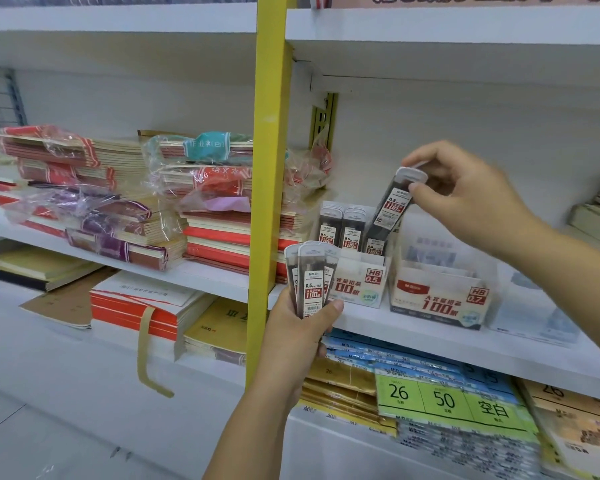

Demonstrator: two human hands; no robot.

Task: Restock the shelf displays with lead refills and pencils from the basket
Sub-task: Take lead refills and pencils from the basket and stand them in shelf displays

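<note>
My left hand (300, 332) holds a fan of several 0.5 HB lead refill cases (311, 278), dark with white caps, in front of the shelf edge. My right hand (471, 192) pinches the white cap of one more lead refill case (392, 209), tilted, its lower end inside the white HB 0.5 display box (359, 285). Other refill cases (342, 226) stand upright at the back of that box. To its right sits the HB 0.7 display box (440, 299), whose contents I cannot make out. No basket is in view.
A yellow upright post (269, 188) divides the shelving. Stacks of wrapped notebooks (118, 202) fill the left shelf. A clear plastic box (530, 306) stands right of the 0.7 box. Label sheets and paper packs (447, 400) lie on the shelf below.
</note>
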